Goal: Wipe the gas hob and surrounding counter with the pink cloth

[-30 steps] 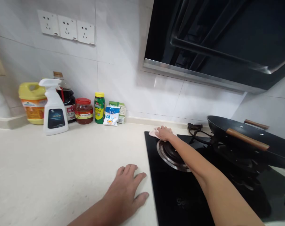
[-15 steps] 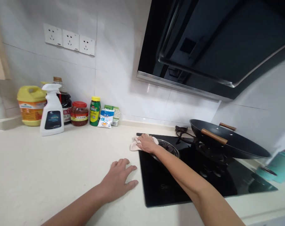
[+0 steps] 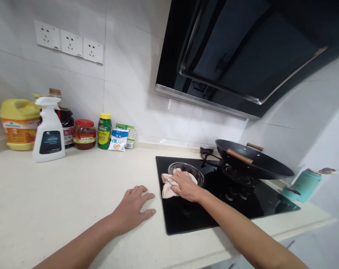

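- Right hand (image 3: 186, 185) grips a pale cloth (image 3: 167, 191) on the black hob (image 3: 176, 221), just below centre
- Left hand (image 3: 133, 209) (unclenched, fingers spread) is over the worktop (image 3: 102, 179), lower centre-left

The cloth (image 3: 168, 189) hides part of the round burner (image 3: 192, 170).

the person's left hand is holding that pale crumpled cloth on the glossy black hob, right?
Wrong hand: the head view shows the right hand holding the pale crumpled cloth on the glossy black hob. The left hand is spread, holding nothing, over the off-white countertop.
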A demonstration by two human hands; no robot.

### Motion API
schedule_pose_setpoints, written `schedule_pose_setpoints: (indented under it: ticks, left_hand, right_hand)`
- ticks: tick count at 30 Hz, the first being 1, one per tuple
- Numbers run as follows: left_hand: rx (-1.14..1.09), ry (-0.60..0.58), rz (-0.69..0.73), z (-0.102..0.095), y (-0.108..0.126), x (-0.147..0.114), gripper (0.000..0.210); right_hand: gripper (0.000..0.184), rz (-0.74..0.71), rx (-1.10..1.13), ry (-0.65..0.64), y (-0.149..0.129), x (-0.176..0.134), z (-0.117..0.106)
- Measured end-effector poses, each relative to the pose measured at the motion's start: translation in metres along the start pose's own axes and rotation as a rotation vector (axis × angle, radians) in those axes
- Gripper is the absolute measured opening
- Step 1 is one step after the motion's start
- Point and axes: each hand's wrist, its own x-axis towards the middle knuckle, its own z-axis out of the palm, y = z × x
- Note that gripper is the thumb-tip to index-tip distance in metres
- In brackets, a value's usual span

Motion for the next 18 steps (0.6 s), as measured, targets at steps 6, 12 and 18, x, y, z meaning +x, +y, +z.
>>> schedule_pose_setpoints:
  ticks: [6,12,18]
  left_hand:
    - [-0.017,0.023,0.019,-0.002,0.003,-0.001,0.042]
    - [-0.028,0.046,0.027,0.002,0.001,-0.001,0.042]
    - [-0.012,0.000,-0.005,0.001,0.002,-0.001,0.042]
  right_hand:
    - [0.023,0.166,0.011,-0.027,0.039,-0.049,-0.008]
    - [0.031,0.344,0.018,-0.088,0.078,-0.068,-0.015]
    - [0.038,0.507,0.008,-0.127,0.094,-0.070,-0.017]
